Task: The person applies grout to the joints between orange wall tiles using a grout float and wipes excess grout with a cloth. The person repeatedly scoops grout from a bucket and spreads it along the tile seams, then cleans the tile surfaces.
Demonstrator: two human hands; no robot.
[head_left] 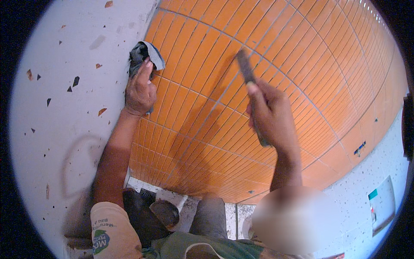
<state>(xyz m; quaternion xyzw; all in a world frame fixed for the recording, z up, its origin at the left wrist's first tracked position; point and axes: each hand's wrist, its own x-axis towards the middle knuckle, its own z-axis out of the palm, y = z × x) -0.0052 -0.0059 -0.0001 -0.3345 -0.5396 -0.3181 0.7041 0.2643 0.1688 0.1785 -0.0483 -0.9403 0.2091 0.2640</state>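
Orange tile [194, 52] in long, narrow courses fills the middle of my view, meeting a pale speckled surface [77, 56] along its left edge. Out on the tile is the flat tool [245, 67], slightly blurred, its blade slanting toward the far left. I judge it light and stiff, with little give along the blade, so I'd take it low by the handle end and leave the far part free. That is where the right grip [274, 110] has it: fingers wrapped closed, thumb laid along the top, the blade jutting out beyond the thumb and the tail end showing below the palm. I can't tell whether the tip touches the tile.

To the left, where tile meets speckled surface, is the grey-blue cloth [139, 52]. I expect it to be soft and limp, best held bunched with a flat palm behind it. The left grip [140, 90] is closed over it, fingers pointing to the far side; cloth spills past the fingertips, and a scrap shows beside the wrist. Nearer me are a pale sleeve [115, 231] and a dark shoe [166, 214].
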